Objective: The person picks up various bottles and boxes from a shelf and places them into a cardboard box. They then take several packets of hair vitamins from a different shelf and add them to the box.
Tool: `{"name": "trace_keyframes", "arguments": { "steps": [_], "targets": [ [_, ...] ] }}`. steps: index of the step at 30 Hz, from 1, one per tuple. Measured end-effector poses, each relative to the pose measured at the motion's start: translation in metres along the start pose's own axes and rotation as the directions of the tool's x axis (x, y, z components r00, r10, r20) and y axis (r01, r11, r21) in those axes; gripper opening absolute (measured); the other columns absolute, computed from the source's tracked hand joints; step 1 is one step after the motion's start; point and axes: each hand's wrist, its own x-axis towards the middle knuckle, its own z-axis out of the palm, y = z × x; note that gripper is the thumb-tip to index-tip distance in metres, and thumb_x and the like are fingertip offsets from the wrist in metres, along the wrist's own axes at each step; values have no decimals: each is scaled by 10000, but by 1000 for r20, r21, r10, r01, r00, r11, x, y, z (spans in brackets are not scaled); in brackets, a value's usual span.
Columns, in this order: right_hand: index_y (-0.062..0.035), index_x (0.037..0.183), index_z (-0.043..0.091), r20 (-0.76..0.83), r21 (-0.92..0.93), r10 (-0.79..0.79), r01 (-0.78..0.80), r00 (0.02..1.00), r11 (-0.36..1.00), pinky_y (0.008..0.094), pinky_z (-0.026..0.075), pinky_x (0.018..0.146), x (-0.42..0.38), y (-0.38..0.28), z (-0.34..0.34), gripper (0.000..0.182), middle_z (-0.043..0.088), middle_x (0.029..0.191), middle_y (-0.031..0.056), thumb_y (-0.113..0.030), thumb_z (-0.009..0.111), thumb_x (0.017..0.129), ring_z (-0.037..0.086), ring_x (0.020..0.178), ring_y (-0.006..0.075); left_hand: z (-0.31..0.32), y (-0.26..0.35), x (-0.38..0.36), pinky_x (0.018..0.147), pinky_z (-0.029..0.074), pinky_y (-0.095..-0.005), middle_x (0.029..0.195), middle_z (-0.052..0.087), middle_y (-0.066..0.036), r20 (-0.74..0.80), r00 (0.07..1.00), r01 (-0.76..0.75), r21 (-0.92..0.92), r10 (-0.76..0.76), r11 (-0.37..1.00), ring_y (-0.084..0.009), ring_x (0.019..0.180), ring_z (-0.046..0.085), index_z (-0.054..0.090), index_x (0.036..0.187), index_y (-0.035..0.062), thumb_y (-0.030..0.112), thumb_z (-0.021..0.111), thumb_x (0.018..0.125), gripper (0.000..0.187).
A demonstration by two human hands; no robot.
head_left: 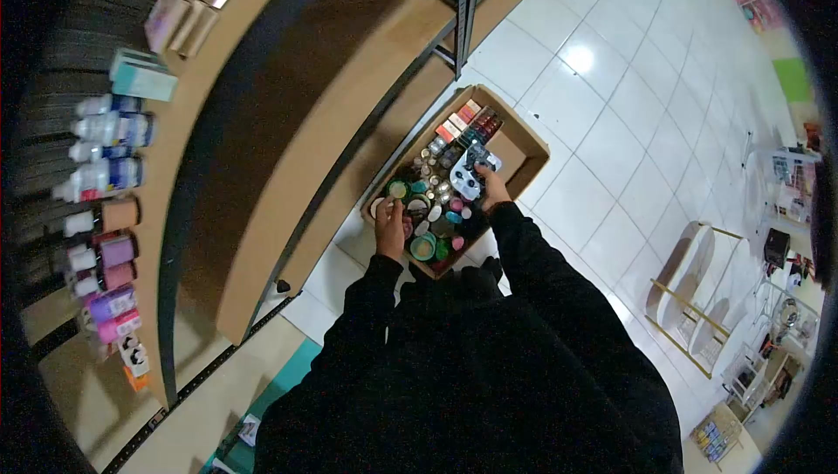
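Observation:
A cardboard box [527, 153] sits on the white tiled floor below me, packed with several small jars, tubs and cartons. My left hand [389, 225] rests on the box's near left edge, fingers curled over items there; what it grips is too small to tell. My right hand [491, 188] is closed around a white and black pack [468, 175] held over the middle of the box. Both arms are in black sleeves.
Wooden shelves [288, 151] on a black metal frame curve along the left. Bottles and tubes [105, 151] line the upper shelf. Wire display racks [786, 212] and a white stand [690, 299] are at the right.

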Motion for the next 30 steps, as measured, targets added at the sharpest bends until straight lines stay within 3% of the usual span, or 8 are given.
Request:
{"name": "trace_keyframes", "arguments": {
  "steps": [6, 8, 13, 16, 21, 25, 27, 30],
  "targets": [
    [-64, 979, 604, -237, -281, -70, 0, 969, 960, 363, 516, 592, 103, 65, -13, 218, 653, 882, 57, -251, 620, 869, 633, 705, 202, -3, -60, 52, 539, 402, -213, 969, 532, -32, -30, 998, 56, -101, -59, 993, -83, 715, 487, 397, 1286, 73, 309, 480, 972, 402],
    [-7, 1030, 607, -278, -313, -180, 88, 943, 946, 349, 464, 543, 229, 127, -89, 423, 662, 965, 79, -368, 677, 820, 616, 712, 197, -3, -72, 62, 565, 407, -208, 972, 546, -32, -57, 997, 39, -102, -45, 994, -84, 733, 500, 404, 1282, 79, 308, 478, 973, 391],
    [30, 1103, 590, -334, -551, -185, -32, 924, 834, 379, 483, 669, 178, 108, -18, 533, 653, 1046, 120, -410, 669, 814, 617, 816, 240, -24, -119, 90, 616, 446, -234, 991, 571, -51, -61, 998, 21, -82, -26, 996, -113, 765, 556, 431, 1270, 93, 314, 473, 971, 375],
    [36, 1127, 590, -336, -305, -225, 121, 915, 945, 381, 487, 699, 290, 167, -68, 597, 655, 1027, 130, -474, 637, 821, 615, 834, 230, -36, -138, 99, 622, 449, -234, 1007, 569, -55, -67, 998, 4, -82, -10, 997, -102, 758, 549, 426, 1277, 106, 300, 456, 981, 355],
    [73, 979, 626, -293, -602, -295, 64, 910, 796, 351, 451, 682, 245, 138, -15, 590, 644, 896, 113, -496, 628, 822, 571, 742, 225, -46, -140, 101, 637, 448, -226, 999, 562, -52, -93, 996, -18, -51, 14, 999, -94, 759, 543, 436, 1269, 118, 291, 461, 981, 337],
    [109, 1005, 607, -119, -935, -276, -14, 954, 355, 355, 451, 683, 287, 142, -44, 682, 649, 839, 104, -540, 625, 799, 569, 734, 220, -53, -143, 106, 646, 453, -229, 991, 563, -48, -83, 997, -3, -79, -4, 997, -93, 770, 548, 451, 1259, 118, 292, 478, 973, 336],
    [-7, 1008, 647, 106, -950, -344, 197, 933, 241, 389, 470, 709, 288, 146, -49, 538, 658, 824, 169, -511, 547, 851, 624, 782, 282, -54, -144, 106, 647, 454, -229, 986, 565, -45, -92, 995, -55, -55, 50, 997, -92, 769, 547, 455, 1255, 120, 296, 481, 972, 334],
    [-100, 1005, 664, 147, -989, -348, 147, 926, -29, 416, 482, 727, 297, 151, -56, 421, 652, 842, 222, -456, 461, 910, 644, 825, 334, -51, -141, 101, 647, 453, -228, 979, 569, -42, -98, 990, -110, -41, 106, 993, -91, 761, 544, 459, 1247, 119, 302, 481, 971, 332]
  ]
}}
